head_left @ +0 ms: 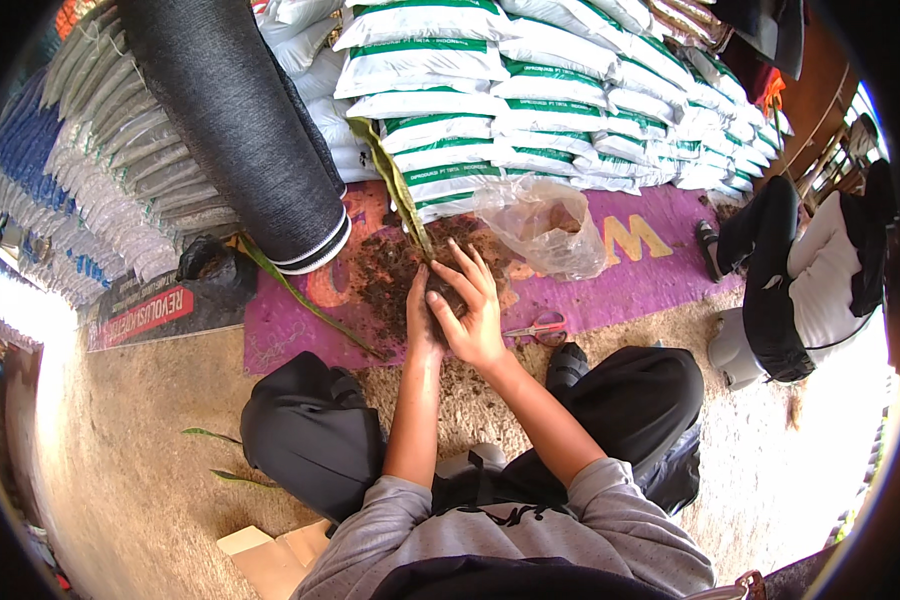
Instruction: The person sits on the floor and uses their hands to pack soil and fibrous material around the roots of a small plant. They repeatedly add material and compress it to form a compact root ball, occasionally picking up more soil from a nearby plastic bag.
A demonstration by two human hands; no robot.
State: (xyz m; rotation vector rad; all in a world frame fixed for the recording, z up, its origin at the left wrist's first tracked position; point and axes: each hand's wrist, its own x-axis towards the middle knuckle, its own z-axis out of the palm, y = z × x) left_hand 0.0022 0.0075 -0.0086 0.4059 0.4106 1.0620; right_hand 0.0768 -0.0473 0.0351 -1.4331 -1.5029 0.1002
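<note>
A long green snake plant leaf (pixel 398 185) with yellowish edges rises from a dark, soil-covered base (pixel 450 298) between my hands. My left hand (pixel 423 315) presses along the left side of that base, its fingers partly hidden. Around the right side and top curves my right hand (pixel 475 318), thumb in front and fingers pointing away. Whether the base is bare soil or sits in a dark bag, I cannot tell. Loose soil (pixel 380 275) is scattered beneath on the purple banner (pixel 630 290).
Red-handled scissors (pixel 540 329) and a clear plastic bag (pixel 560 235) lie to the right. Leftward are a loose leaf (pixel 305 300), a black plant bag (pixel 215 270) and a black mesh roll (pixel 240 120). White-green sacks (pixel 550 110) stack behind. A person (pixel 820 260) sits at right.
</note>
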